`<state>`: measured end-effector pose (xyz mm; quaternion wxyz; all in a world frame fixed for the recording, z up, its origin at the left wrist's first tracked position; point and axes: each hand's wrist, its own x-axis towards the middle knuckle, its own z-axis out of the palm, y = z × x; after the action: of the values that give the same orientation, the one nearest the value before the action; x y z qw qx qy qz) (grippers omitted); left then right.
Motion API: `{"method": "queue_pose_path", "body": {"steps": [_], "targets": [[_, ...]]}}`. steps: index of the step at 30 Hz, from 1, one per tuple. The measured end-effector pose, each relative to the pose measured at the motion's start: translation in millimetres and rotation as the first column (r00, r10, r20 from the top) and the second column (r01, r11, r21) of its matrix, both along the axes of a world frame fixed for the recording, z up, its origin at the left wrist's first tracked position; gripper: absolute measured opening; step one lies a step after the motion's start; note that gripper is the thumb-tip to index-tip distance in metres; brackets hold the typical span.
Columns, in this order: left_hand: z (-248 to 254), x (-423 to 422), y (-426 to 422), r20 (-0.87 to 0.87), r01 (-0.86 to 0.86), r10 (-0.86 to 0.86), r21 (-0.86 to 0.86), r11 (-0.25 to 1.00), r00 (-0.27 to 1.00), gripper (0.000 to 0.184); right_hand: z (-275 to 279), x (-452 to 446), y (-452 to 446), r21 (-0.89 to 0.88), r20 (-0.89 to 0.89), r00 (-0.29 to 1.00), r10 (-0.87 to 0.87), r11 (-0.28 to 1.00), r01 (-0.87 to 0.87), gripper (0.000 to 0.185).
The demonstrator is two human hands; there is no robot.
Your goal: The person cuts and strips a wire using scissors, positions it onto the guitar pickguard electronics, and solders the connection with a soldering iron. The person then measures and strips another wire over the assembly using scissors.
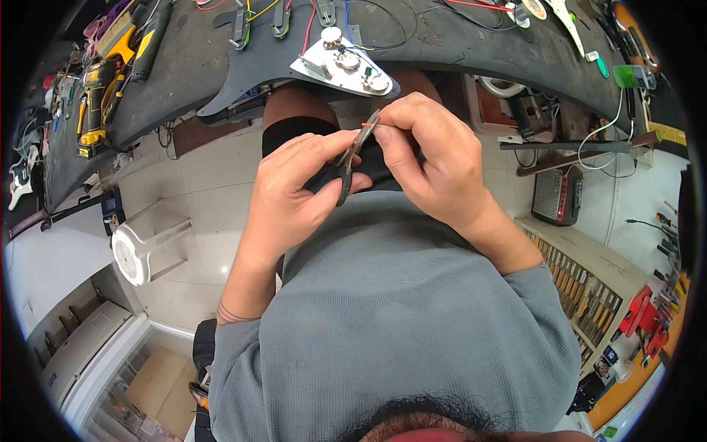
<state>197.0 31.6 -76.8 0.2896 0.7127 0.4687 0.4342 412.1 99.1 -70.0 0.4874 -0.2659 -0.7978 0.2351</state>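
My left hand (298,173) is closed around a small pair of scissors (345,180), with a dark handle below and metal blades pointing up toward my right hand. Thumb and forefinger of my right hand (434,151) pinch together at the blade tips. A thin red piece (367,125), perhaps wire or tubing, shows there between the blades and my right fingertips; its exact kind is too small to tell. Both hands are in front of my body, below the bench edge. Beyond them lies a dark guitar pickguard (254,66), with a metal control plate (346,68) carrying pots and wires.
The dark workbench (434,44) curves across the top. A yellow-black power tool (94,107) lies at its left side, and a wire spool (526,13) stands at the upper right. A white stool (147,247) is on the floor at left; a drawer rack of files (582,283) stands at right.
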Motion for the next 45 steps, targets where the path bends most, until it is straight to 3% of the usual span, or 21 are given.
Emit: {"method": "queue_pose_path", "body": {"steps": [8,17,29,45], "targets": [[3,1,-2,0.036,0.019,-0.018,-0.028,0.999,0.999,0.058,-1,0,4,0.079,0.036,0.999,-0.016,0.997,0.013,0.020],[-3,-2,-7,0.202,0.081,-0.051,-0.142,0.987,0.978,0.061,10,4,4,-0.031,0.037,0.998,0.054,0.998,-0.053,0.013],[3,-1,-2,0.030,0.029,-0.029,-0.011,1.000,0.999,0.059,9,5,1,-0.138,0.025,0.998,0.061,0.989,-0.057,0.008],[-1,-1,-3,0.029,0.026,-0.026,-0.016,1.000,0.999,0.057,8,4,4,-0.072,0.031,0.998,0.054,0.996,-0.051,0.013]]}}
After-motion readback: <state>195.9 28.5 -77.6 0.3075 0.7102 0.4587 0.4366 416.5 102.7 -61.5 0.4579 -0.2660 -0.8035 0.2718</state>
